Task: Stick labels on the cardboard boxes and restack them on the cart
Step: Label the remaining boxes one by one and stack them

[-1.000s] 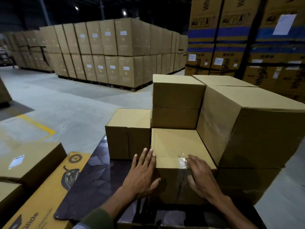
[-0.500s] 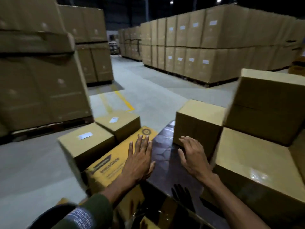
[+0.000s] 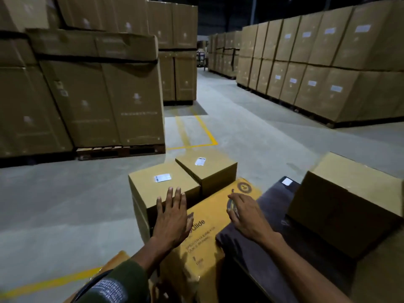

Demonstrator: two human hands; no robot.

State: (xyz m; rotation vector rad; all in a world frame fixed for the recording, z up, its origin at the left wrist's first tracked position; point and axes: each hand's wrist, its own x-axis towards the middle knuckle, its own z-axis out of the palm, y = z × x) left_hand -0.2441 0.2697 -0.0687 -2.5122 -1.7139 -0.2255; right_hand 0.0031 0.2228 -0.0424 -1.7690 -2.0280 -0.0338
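While both arms reach forward in the head view, the left hand hangs flat with fingers straight and spread, holding nothing, over the near edge of the nearest labelled box; contact with that box cannot be told. Right hand also holds nothing, fingers loosely bent, over the yellow printed carton; touching or just above, cannot tell. Taking the yellow printed carton as landmark: nearest labelled box sits on the floor just left of it, white label on top. Second labelled box stands behind the first, beyond the carton's far end, its own label on top. Right of the carton lies a dark sheet, a small white slip at its far corner. Plain cardboard box sits on the sheet, further right of the carton. Well beyond the carton, stacked pallet cartons at left and a labelled carton wall at right, with yellow floor lines between. Dark green sleeve covers the left forearm; right forearm bare.
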